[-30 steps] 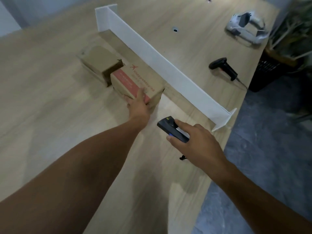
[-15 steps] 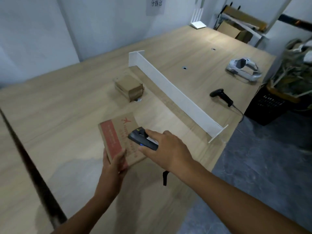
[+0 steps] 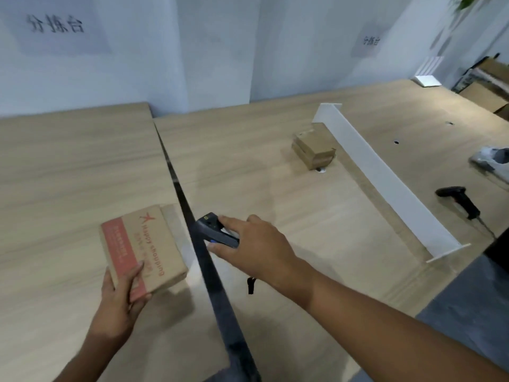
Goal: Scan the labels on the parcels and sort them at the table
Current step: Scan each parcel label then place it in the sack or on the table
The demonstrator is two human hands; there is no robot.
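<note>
Your left hand (image 3: 118,299) grips the parcel (image 3: 146,249) by its near corner, thumb on the printed top. The parcel is left of the table seam (image 3: 220,293), long axis roughly along it. Your right hand (image 3: 256,249), just right of the seam, clasps the scanner (image 3: 216,230), nose over the seam. No label is visible, so the parcel probably needs turning.
</note>
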